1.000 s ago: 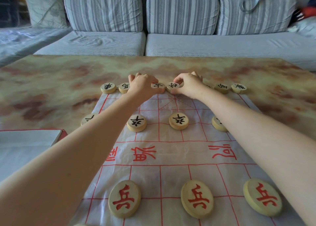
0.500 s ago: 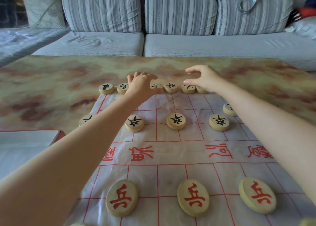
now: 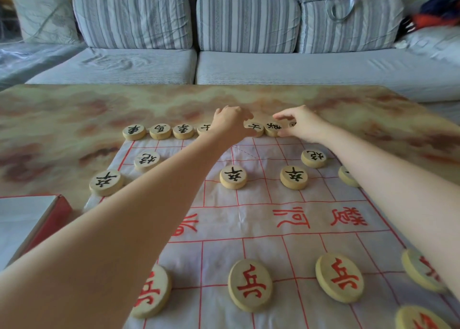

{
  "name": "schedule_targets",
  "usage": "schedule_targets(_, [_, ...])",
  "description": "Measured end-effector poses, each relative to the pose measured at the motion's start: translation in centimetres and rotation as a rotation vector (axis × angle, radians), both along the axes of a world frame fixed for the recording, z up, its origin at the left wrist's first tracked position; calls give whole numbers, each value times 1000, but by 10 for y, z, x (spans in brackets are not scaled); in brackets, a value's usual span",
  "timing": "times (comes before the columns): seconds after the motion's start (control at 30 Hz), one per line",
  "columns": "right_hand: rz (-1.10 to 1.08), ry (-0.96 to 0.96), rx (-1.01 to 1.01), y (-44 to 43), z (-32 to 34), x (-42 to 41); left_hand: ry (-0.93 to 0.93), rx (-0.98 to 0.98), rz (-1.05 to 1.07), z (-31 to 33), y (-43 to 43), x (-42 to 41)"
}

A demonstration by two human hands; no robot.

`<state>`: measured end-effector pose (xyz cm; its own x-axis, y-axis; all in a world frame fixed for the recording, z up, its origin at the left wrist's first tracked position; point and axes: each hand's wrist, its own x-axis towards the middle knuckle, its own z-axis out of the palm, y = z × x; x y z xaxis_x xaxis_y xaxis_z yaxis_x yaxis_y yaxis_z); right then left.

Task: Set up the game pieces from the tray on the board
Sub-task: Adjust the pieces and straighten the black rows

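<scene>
hand status and piece count at the board's far edge

the board (image 3: 224,231), a creased sheet with a red grid, lies on the table (image 3: 74,109). the tray (image 3: 53,212), red-walled, sits at the table's left edge, just beside the board's left edge.

black-lettered pieces (image 3: 233,176): thirteen visible.
- seven stand in a row along the board's far edge.
- two sit one line nearer, one towards each side edge.
- four sit on the next line. the leftmost is at the left edge and the rightmost is partly hidden by the right forearm.

red-lettered pieces (image 3: 250,285): five visible. four form a row towards the near edge and one lies at the near right corner.

left hand (image 3: 230,123): over the far-edge row, between the fourth and fifth pieces, with fingers curled downward. what they grip, if anything, is hidden and cannot be told.

right hand (image 3: 298,125): at the sixth piece (image 3: 271,129) of that row. the thumb touches its near edge and the forefinger arches over its far edge. whether the pinch is closed cannot be told.

a sofa (image 3: 249,67) with three striped cushions (image 3: 249,22) stands beyond the table's far edge.
</scene>
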<state>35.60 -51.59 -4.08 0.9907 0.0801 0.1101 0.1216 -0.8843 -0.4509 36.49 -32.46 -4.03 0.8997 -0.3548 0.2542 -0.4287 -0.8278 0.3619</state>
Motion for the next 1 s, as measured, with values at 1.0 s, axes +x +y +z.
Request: schedule_targets(1.0, [-21,-61,-88,5,-5,-4,-88,68,101,-13,-9,5])
